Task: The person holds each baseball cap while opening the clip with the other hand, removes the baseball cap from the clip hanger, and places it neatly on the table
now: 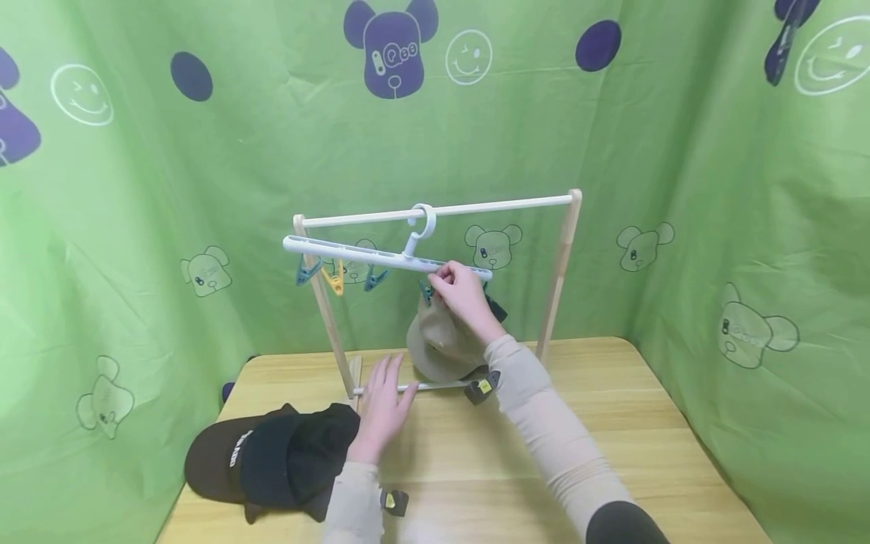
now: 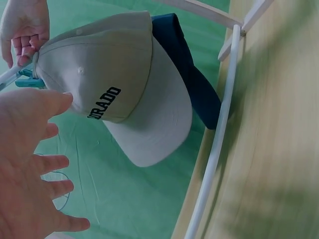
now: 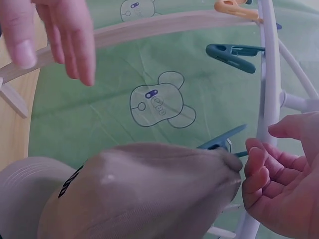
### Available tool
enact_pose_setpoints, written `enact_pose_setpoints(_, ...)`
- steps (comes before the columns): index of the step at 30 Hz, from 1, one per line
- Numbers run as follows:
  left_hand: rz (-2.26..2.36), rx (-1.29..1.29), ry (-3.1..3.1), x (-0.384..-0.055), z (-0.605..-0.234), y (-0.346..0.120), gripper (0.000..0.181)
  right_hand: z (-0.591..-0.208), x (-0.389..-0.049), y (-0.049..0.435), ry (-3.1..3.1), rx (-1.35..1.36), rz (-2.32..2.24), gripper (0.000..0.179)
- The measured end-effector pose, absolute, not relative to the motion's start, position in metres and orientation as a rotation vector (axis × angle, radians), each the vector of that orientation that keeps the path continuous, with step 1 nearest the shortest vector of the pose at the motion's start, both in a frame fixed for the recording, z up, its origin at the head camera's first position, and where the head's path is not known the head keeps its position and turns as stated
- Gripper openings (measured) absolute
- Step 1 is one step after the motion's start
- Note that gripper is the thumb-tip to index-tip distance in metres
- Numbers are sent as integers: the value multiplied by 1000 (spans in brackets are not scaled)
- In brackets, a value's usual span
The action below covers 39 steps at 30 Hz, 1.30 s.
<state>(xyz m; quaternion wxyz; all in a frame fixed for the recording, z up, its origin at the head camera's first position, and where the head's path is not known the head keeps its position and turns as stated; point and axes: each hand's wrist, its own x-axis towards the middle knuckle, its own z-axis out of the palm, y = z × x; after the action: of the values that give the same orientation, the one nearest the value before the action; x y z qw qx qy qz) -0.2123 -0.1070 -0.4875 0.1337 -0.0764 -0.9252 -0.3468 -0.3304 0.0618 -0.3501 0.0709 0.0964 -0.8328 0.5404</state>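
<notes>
A beige cap with dark lettering hangs by its edge from a teal clip on a white hanger. Beside that clip, at the hanger's bar, is my right hand; its fingers are loosely bent and the thumb stands apart from them. My left hand is lower and to the left, fingers spread, holding nothing. In the left wrist view, the left thumb overlaps the cap's crown. A dark blue cap shows behind the beige one.
The hanger hooks over the top rail of a wooden rack. A yellow clip and more teal clips hang at its left. Several dark caps lie stacked on the table at front left. Green curtains enclose the table.
</notes>
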Motion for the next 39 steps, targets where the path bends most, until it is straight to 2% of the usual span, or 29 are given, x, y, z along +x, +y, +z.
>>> enact_pose_setpoints(9,-1075,-276,-2617,-226,-483,-98,60,-360,-335,63,-2535,294,1514,19)
enact_pose_setpoints(17,-1108,-269,-2600,-239,-475,-92,66,-364,-341,61,-2582,324,1435,26)
enact_pose_setpoints(31,-1174,-234,-2652,-248,-469,-90,83,-359,-342,54,-2642,362,1717,36)
enact_pose_setpoints(39,-1293,-209,-2623,-255,-474,-87,95,-360,-339,50,-2618,382,1820,34)
